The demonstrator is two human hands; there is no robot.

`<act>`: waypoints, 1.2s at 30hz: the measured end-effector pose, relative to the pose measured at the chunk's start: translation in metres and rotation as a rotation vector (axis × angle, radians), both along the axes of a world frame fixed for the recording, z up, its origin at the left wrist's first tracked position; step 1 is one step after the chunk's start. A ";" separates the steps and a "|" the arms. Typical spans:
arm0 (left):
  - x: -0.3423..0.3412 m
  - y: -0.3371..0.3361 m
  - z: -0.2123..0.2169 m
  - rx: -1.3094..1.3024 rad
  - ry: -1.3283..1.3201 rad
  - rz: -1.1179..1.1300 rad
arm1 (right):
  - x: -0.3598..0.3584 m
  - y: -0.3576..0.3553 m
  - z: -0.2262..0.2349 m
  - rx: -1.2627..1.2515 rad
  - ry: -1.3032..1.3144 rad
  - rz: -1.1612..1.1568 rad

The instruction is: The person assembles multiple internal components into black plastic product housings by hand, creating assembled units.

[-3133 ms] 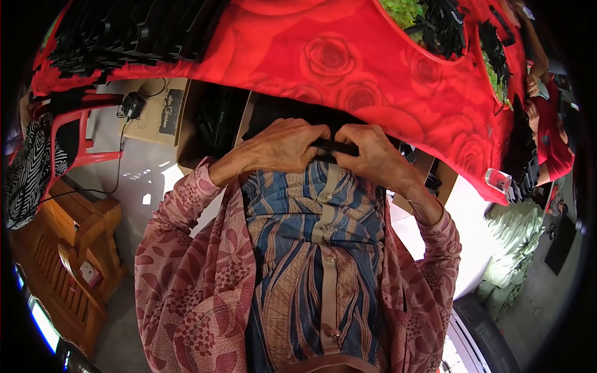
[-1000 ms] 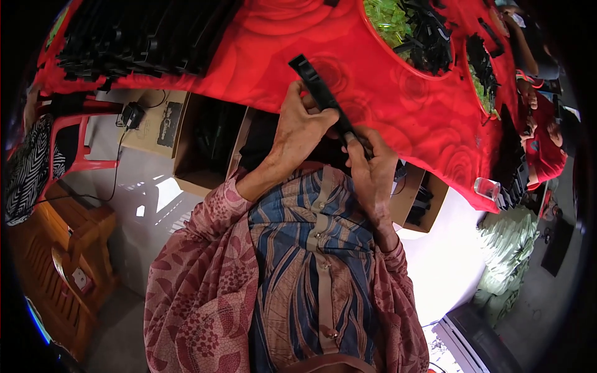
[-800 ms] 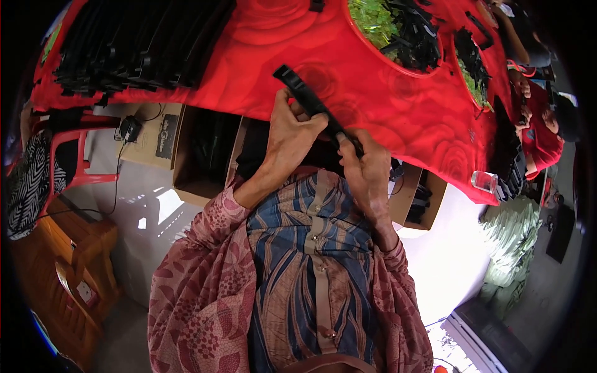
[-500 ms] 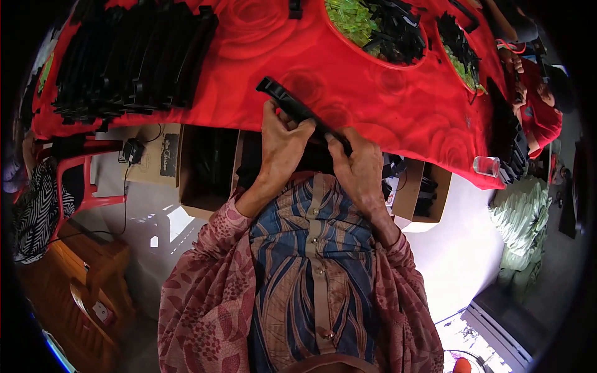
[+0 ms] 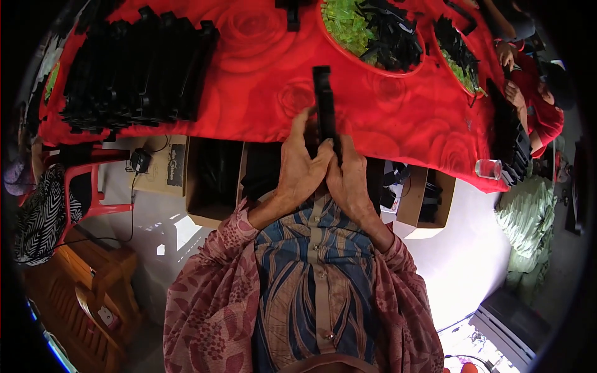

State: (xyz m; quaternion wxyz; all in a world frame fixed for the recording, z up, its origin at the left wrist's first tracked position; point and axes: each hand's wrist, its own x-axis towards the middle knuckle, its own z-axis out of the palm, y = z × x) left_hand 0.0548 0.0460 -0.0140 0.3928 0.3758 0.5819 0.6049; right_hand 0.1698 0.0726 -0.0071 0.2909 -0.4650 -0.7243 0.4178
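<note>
A long, narrow black plastic piece (image 5: pixel 324 105) stands lengthwise between my hands, pointing away from me over the near edge of the table. My right hand (image 5: pixel 349 180) is closed round its near end. My left hand (image 5: pixel 301 165) curves along the left side, its thumb against the near end and its forefinger raised beside the piece. The fingers under the piece are hidden, and its details are slightly blurred. On the table to the left lies a dense row of similar black pieces (image 5: pixel 140 74).
A red rose-patterned cloth (image 5: pixel 249 81) covers the table. At the far right are round trays (image 5: pixel 398 73) with yellow-green and black bits. A clear glass (image 5: pixel 488 168) is by the right edge. Open cardboard boxes (image 5: pixel 194 208) sit below. Another person's hand (image 5: pixel 515 93) shows far right.
The black piece has swung from slanting up-left to pointing nearly straight away from me. My hands have come closer together, and my left forefinger has lifted alongside it.
</note>
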 end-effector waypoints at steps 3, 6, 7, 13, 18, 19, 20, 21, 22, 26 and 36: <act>-0.005 0.002 0.003 0.022 -0.084 -0.016 | -0.001 -0.001 0.007 -0.010 -0.010 0.029; -0.008 0.002 0.007 -0.006 -0.133 -0.015 | 0.002 -0.001 0.001 0.143 -0.095 0.076; -0.008 0.001 0.008 -0.043 -0.134 -0.030 | 0.002 -0.002 -0.001 0.247 -0.097 0.055; -0.009 0.000 0.007 -0.093 -0.383 -0.087 | 0.002 -0.007 0.006 0.297 -0.048 0.048; -0.014 -0.002 -0.012 -0.017 -0.735 -0.192 | 0.002 -0.009 0.012 0.361 -0.023 0.043; -0.016 -0.001 -0.012 -0.017 -0.731 -0.195 | 0.002 -0.009 0.015 0.324 0.020 0.036; -0.017 -0.001 -0.011 -0.051 -0.746 -0.184 | 0.002 -0.007 0.018 0.355 0.067 0.005; -0.018 -0.001 -0.010 -0.086 -0.763 -0.173 | 0.003 -0.005 0.020 0.385 0.112 -0.026; -0.020 -0.001 -0.010 -0.086 -0.753 -0.187 | 0.005 -0.002 0.026 0.425 0.115 -0.057; -0.019 0.000 -0.006 -0.096 -0.757 -0.231 | 0.008 0.013 0.044 0.634 0.081 -0.054; -0.007 -0.001 0.006 -0.214 -0.462 -0.196 | 0.006 0.014 0.042 0.540 -0.195 -0.030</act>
